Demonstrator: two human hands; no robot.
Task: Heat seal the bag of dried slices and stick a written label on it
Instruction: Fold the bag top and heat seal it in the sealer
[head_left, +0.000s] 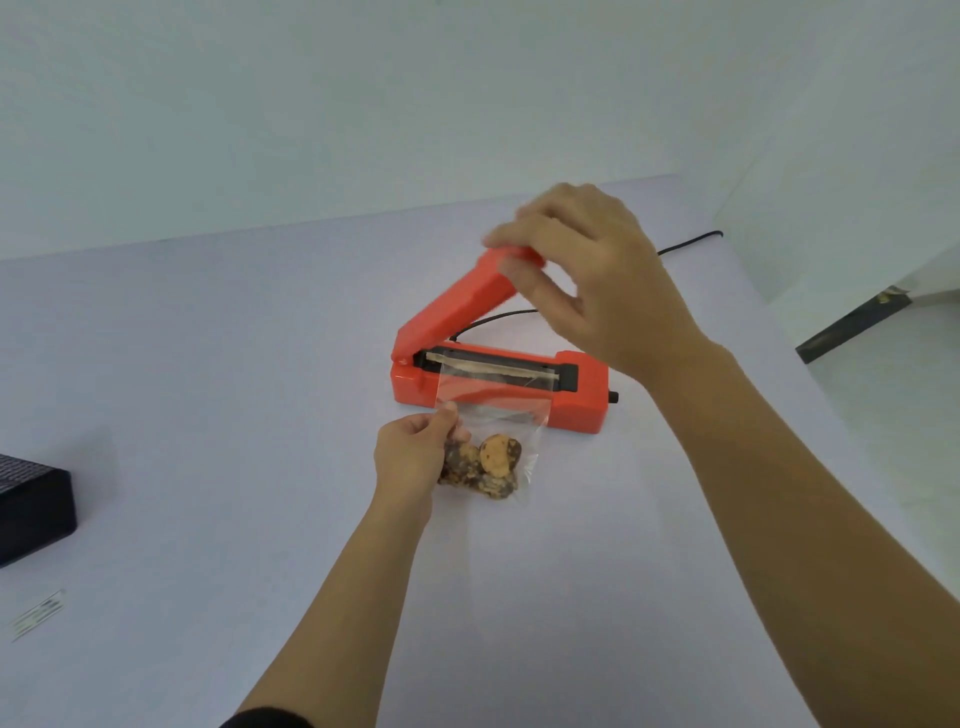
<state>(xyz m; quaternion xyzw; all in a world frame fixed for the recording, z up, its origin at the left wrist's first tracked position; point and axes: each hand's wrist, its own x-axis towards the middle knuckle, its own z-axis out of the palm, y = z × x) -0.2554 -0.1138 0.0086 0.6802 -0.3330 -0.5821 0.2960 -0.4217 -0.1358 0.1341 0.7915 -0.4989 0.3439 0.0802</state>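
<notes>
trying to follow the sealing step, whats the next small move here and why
Probably press the raised sealer arm down with the right hand: the bag mouth already lies across the sealing strip, and the left hand steadies it.

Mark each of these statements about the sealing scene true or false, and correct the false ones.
1. The sealer arm is pressed fully down. False: it is raised at an angle.
2. The left hand pinches the bag. True.
3. The bag's open end lies across the sealing strip. True.
4. The right hand holds a pen. False: it is at the tip of the raised arm, its grip blurred.
5. A label is already stuck on the bag. False: none shows on it.
</notes>
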